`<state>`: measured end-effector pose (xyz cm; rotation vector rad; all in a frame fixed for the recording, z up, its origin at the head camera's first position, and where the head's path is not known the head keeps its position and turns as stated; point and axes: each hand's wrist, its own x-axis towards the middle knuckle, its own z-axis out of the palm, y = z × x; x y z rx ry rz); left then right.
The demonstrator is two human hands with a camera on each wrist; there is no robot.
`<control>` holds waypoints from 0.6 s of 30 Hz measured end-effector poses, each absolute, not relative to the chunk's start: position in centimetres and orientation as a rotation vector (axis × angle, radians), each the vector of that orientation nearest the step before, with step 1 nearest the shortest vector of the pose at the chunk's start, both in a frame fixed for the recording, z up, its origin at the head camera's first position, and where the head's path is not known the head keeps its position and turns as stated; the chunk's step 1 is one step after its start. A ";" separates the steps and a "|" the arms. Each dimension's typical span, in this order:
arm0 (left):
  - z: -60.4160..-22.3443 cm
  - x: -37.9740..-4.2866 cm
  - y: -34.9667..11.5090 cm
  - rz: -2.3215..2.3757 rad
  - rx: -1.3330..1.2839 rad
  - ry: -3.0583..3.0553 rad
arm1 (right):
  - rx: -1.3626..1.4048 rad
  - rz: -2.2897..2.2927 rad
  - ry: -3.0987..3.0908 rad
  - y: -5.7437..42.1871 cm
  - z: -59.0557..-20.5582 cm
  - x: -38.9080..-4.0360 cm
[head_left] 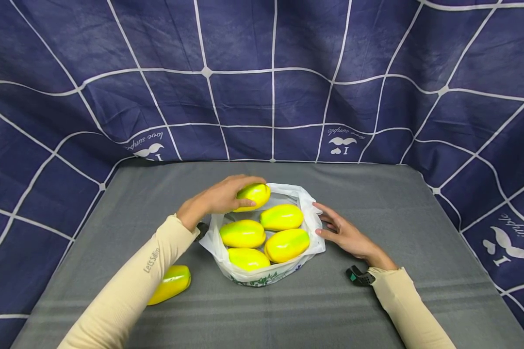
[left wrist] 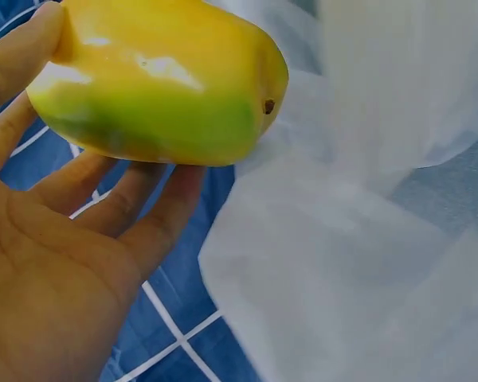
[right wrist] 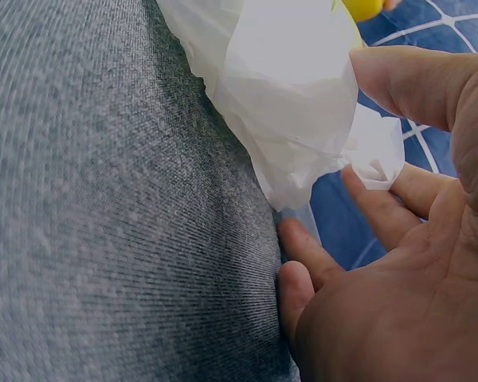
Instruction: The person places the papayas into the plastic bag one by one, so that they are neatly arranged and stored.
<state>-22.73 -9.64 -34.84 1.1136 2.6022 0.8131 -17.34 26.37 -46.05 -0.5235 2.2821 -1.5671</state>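
My left hand (head_left: 224, 194) grips a yellow-green papaya (head_left: 256, 195) over the far left part of a white plastic bag (head_left: 318, 218). Its thumb and fingers lie along opposite sides of the fruit, whose dark-spotted end points away from the palm in the left wrist view. Inside the wide-mouthed bag lie several more papayas (head_left: 284, 216), side by side. At the bag's right side is my right hand (head_left: 347, 235), its fingers spread and relaxed. In the right wrist view the thumb (right wrist: 406, 83) rests against the white plastic, with fingertips at a loose flap.
Another papaya (head_left: 174, 281) lies on the grey cloth-covered table (head_left: 314, 315) left of the bag, partly behind my left forearm. A dark blue curtain (head_left: 244, 97) with white grid lines stands around the back and sides.
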 end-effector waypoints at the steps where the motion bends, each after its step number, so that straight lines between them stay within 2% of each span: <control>1: -35.0 -22.7 -9.7 0.797 1.116 2.603 | -0.523 -1.566 2.283 26.4 -46.0 -17.3; 18: -36.3 -22.3 -10.7 0.673 1.008 2.608 | -0.522 -1.560 2.298 26.3 -46.0 -17.3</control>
